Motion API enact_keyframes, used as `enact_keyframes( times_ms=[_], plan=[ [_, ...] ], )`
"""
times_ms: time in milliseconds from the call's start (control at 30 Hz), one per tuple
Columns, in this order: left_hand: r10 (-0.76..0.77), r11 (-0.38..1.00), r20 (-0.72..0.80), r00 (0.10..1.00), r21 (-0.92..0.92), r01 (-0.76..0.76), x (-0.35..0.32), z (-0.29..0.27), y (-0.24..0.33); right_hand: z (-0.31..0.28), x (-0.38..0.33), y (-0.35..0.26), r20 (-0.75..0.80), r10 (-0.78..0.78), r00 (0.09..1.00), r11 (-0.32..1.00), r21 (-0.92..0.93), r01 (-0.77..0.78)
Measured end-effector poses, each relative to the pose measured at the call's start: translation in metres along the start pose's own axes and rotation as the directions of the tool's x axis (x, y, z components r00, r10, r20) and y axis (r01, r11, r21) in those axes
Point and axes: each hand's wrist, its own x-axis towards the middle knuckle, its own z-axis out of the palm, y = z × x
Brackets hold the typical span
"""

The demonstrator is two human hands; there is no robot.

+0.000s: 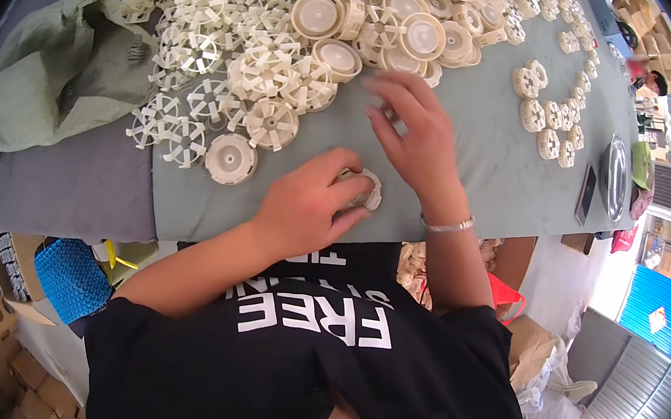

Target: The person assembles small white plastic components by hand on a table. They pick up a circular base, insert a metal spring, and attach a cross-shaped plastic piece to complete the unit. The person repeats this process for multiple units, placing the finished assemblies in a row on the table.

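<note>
My left hand (310, 200) is curled over a small round cream plastic part (370, 193) at the table's near edge, its fingers and thumb around the sides and covering much of it. To its right, my right hand (416, 130) is raised, fingers bent and apart, with nothing visible in it. Beyond its fingertips lies a heap of cream round plastic cups (422, 36). White spoked plastic rings (194, 53) are piled farther left. A single round cup (230, 158) with a central hub rests left of my left hand, beside a spoked piece (271, 124).
Several joined round pieces (533, 116) stand in groups on the right of the grey-green cloth. A phone (585, 194) and a shiny metal tray (616, 177) lie at the right edge. A green sack (56, 80) slumps at the far left; a blue woven basket (72, 277) is below.
</note>
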Motion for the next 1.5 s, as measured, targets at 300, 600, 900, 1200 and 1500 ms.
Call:
enact_keyframes(
  times_ms=[300, 600, 900, 1200, 1500],
  plan=[
    [-0.239, 0.879, -0.008, 0.971, -0.426, 0.213, -0.005, -0.008, -0.007, -0.007, -0.013, 0.010, 0.008, 0.227, 0.974, 0.956, 0.189, -0.224],
    [-0.303, 0.843, 0.158, 0.940, -0.416, 0.341, 0.002, -0.014, 0.003, -0.044, -0.060, 0.026, -0.236, 0.344, 0.909, 0.938, 0.125, -0.322],
    [-0.175, 0.967, 0.011, 0.985, -0.184, 0.174, -0.002, 0.005, -0.002, -0.015, 0.046, 0.009, -0.194, -0.270, 0.943, 0.903, -0.391, 0.178],
    [-0.139, 0.983, 0.128, 0.982, -0.101, 0.153, -0.009, -0.012, 0.002, -0.037, 0.042, 0.021, -0.316, -0.228, 0.921, 0.964, -0.205, 0.168],
    [-0.142, 0.961, 0.281, 0.949, -0.192, 0.200, 0.005, -0.004, -0.004, -0.100, -0.147, 0.068, -0.140, 0.292, 0.946, 0.932, -0.179, -0.314]
  ],
)
